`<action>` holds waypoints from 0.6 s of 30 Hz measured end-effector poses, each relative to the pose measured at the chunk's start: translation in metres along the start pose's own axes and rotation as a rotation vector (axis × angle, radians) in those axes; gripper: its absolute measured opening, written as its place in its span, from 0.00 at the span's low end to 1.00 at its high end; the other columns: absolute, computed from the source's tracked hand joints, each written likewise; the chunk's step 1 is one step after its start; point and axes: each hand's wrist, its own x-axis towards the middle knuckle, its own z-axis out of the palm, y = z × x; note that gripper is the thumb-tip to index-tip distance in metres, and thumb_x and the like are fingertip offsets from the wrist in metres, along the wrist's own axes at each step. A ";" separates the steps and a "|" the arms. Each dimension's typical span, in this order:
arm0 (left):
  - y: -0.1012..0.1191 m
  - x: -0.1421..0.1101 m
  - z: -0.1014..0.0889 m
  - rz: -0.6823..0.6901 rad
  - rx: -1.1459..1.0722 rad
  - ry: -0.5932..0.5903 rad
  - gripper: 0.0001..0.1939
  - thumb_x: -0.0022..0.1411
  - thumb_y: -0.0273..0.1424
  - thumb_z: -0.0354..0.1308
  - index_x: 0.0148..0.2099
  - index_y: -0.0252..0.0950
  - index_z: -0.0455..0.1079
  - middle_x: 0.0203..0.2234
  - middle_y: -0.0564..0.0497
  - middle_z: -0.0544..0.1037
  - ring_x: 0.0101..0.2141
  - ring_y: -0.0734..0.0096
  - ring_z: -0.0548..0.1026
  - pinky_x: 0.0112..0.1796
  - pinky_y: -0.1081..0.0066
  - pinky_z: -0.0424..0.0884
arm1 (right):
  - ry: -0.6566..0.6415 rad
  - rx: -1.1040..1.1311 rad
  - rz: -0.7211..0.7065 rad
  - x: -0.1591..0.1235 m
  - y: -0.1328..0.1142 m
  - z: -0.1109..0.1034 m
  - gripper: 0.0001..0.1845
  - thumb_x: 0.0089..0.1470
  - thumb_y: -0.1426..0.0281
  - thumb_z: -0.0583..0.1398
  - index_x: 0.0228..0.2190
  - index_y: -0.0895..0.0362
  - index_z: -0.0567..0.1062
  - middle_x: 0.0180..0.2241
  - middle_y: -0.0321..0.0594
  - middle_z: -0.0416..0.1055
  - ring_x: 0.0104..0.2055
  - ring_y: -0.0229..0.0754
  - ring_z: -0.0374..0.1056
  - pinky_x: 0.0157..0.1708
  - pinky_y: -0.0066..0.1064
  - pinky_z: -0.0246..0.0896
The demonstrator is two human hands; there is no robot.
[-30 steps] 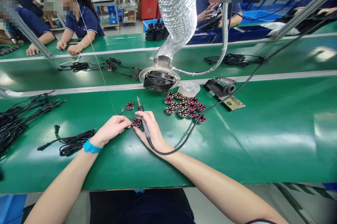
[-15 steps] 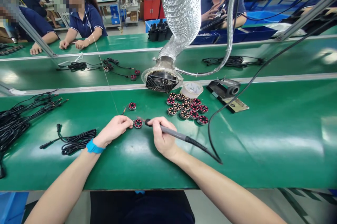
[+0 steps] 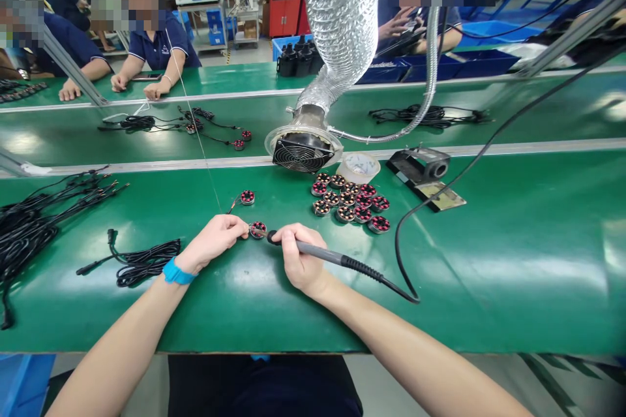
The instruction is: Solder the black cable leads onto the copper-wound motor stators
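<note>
My left hand (image 3: pixel 221 237), with a blue band at the wrist, is closed in a pinch at the left edge of a small round motor stator (image 3: pixel 257 230) with red coils. A thin solder wire (image 3: pixel 204 156) runs down from above to this hand; the fingertips hide its end. My right hand (image 3: pixel 302 257) grips a grey soldering iron (image 3: pixel 317 251) like a pen. Its tip reaches over the stator from the right; exact contact is too small to tell. Just behind lies another stator (image 3: pixel 247 198) with short leads.
Several stators (image 3: pixel 348 198) sit grouped at right, by a tape roll (image 3: pixel 359 168) and an iron stand (image 3: pixel 420 166). A fume extractor (image 3: pixel 304 151) hangs overhead. Black cables (image 3: pixel 147 263) lie at left, and the iron's cord (image 3: pixel 398 241) loops right. Co-workers sit across the belt (image 3: pixel 303 94).
The soldering iron's tip has come down and left onto the stator. My left hand stays put. Cables and stators on the far belt have shifted left.
</note>
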 end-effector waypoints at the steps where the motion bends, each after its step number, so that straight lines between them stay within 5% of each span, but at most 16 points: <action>1: 0.000 0.000 0.000 0.000 -0.006 -0.001 0.14 0.56 0.40 0.54 0.32 0.33 0.70 0.16 0.58 0.58 0.19 0.77 0.53 0.22 0.73 0.45 | -0.006 -0.001 -0.001 0.000 0.000 0.000 0.17 0.62 0.70 0.51 0.24 0.54 0.73 0.22 0.34 0.75 0.23 0.38 0.72 0.29 0.30 0.68; 18: -0.003 0.001 0.000 0.008 -0.012 -0.001 0.16 0.57 0.42 0.55 0.30 0.34 0.71 0.14 0.59 0.57 0.18 0.77 0.52 0.22 0.72 0.44 | 0.037 0.002 0.120 0.000 0.004 0.000 0.17 0.63 0.67 0.51 0.26 0.53 0.74 0.24 0.35 0.75 0.25 0.39 0.72 0.31 0.32 0.69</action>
